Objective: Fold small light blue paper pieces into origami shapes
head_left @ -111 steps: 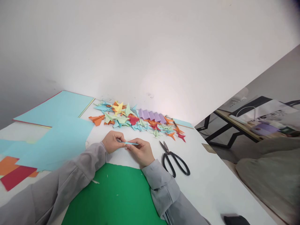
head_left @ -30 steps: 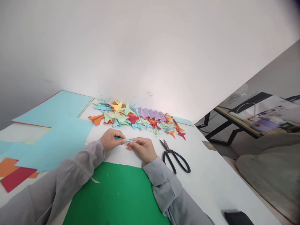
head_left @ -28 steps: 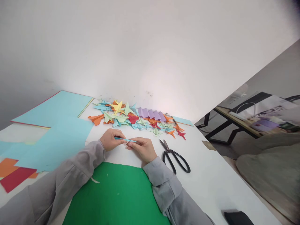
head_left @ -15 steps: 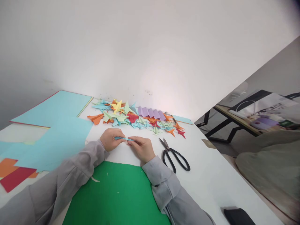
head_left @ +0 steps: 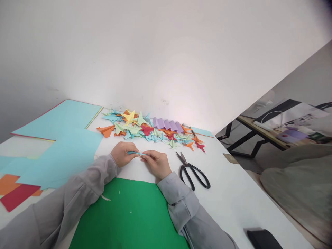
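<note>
Many folded paper shapes (head_left: 131,117) lie finished-looking beyond the hands, flat blue sheets (head_left: 75,155) remain unfolded, and one seemingly part-folded blue paper (head_left: 133,152) sits pinched between left hand (head_left: 121,154) and right hand (head_left: 157,164) over the table (head_left: 220,204).

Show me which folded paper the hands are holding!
It's the slim light-blue folded paper, pinched by the left hand and right hand; the other folded papers lie near the wall.

Place: indoor paper-craft corner; home or studio, unclear
Table (head_left: 228,200): white, against a pale wall (head_left: 155,62)
Supplies: paper sheets (head_left: 59,117), scissors (head_left: 186,166), folded shapes (head_left: 146,130)
Beyond: wooden desk (head_left: 249,123), bag (head_left: 303,116)
</note>
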A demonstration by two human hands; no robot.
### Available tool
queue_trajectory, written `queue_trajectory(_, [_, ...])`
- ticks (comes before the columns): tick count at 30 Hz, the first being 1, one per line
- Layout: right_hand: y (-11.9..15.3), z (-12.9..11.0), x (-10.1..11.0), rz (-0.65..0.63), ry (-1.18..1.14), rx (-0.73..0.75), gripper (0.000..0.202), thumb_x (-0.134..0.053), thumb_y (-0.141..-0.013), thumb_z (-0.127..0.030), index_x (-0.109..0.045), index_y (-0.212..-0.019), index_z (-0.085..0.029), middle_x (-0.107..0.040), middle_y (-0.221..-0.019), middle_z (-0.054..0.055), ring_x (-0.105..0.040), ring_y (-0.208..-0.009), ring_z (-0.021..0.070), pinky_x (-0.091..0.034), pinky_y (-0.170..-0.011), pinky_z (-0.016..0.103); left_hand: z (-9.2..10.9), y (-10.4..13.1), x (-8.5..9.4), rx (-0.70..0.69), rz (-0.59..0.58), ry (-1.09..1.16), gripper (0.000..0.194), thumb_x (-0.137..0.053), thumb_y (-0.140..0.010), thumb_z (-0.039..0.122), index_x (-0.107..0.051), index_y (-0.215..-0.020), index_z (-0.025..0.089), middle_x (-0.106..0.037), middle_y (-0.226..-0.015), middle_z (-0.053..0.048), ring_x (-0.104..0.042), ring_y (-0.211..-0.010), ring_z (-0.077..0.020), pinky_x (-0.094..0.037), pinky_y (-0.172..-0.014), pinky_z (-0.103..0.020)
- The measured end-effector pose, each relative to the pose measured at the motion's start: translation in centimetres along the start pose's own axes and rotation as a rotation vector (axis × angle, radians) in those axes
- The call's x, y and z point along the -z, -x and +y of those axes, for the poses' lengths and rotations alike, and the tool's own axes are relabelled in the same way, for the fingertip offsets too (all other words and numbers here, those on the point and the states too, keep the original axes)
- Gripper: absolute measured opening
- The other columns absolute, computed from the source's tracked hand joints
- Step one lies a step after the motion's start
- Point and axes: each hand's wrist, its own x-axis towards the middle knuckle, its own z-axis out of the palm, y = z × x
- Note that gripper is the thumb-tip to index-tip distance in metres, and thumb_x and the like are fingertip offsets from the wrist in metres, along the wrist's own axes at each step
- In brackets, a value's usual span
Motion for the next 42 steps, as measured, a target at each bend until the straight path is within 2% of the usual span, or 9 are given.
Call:
queue_trajectory(7, [-0.01, 0.05, -0.03, 0.014, -0.054, -0.042, 0.011, -0.060, -0.072, -0.029, -0.067, -0.073, -0.021, -0.068, -0.061, 0.002, -0.064, -0.056, 0.0172, -0.052, -0.057, 0.029, -0.05, 0.03, -0.11, 0.038, 0.026, 0.054, 0.014, -0.057, -0.072, 0.024, -0.068, -0.069, 0.016, -0.066, -0.066, -0.005, -0.058, -0.061, -0.0137, -0.043, -0.059, -0.023])
queue_trajectory(10, [0.01, 0.27, -0.07, 0.029, -0.140, -0.091, 0.018, -0.067, -0.065, -0.029, -0.068, -0.080, -0.021, -0.070, -0.069, 0.003, -0.066, -0.064, 0.0197, -0.053, -0.060, 0.031, -0.09, 0.04, -0.08, 0.047, 0.032, 0.072, 0.013, -0.057, -0.072, 0.023, -0.067, -0.069, 0.016, -0.065, -0.065, -0.005, -0.058, -0.061, -0.0135, -0.043, -0.059, -0.023])
queue_trajectory(13, [0.04, 0.43, -0.01, 0.061, -0.139, -0.079, 0.024, -0.069, -0.062, -0.028, -0.068, -0.084, -0.021, -0.070, -0.078, 0.005, -0.066, -0.069, 0.0207, -0.054, -0.064, 0.032, -0.15, 0.04, -0.01, 0.034, 0.022, 0.052, 0.013, -0.057, -0.072, 0.022, -0.067, -0.069, 0.016, -0.065, -0.066, -0.005, -0.058, -0.062, -0.0138, -0.043, -0.060, -0.023])
queue_trajectory(19, [0.06, 0.55, 0.10, 0.087, -0.130, -0.055, 0.015, -0.067, -0.064, -0.026, -0.069, -0.079, -0.021, -0.070, -0.076, 0.005, -0.065, -0.065, 0.0190, -0.054, -0.065, 0.033, -0.43, 0.10, 0.15, 0.008, 0.029, -0.032, 0.013, -0.056, -0.073, 0.020, -0.067, -0.071, 0.014, -0.064, -0.066, -0.005, -0.057, -0.063, -0.0139, -0.043, -0.060, -0.023])
queue_trajectory(32, [-0.09, 0.26, -0.09, 0.075, -0.226, -0.203, 0.015, -0.066, -0.064, -0.027, -0.067, -0.075, -0.018, -0.069, -0.060, 0.003, -0.066, -0.058, 0.0186, -0.055, -0.060, 0.031, -0.59, 0.14, 0.10, -0.044, 0.050, -0.066, 0.014, -0.055, -0.075, 0.021, -0.066, -0.071, 0.014, -0.063, -0.065, -0.005, -0.057, -0.062, -0.0128, -0.043, -0.059, -0.022])
queue_trajectory(42, [-0.07, 0.03, 0.01, 0.029, -0.119, -0.145, 0.009, -0.058, -0.070, -0.024, -0.064, -0.072, -0.019, -0.067, -0.059, 0.002, -0.065, -0.057, 0.0168, -0.053, -0.058, 0.027, -0.48, 0.08, 0.10, -0.005, 0.032, -0.018, 0.012, -0.056, -0.074, 0.020, -0.067, -0.070, 0.014, -0.064, -0.065, -0.004, -0.057, -0.061, -0.0124, -0.043, -0.058, -0.021])
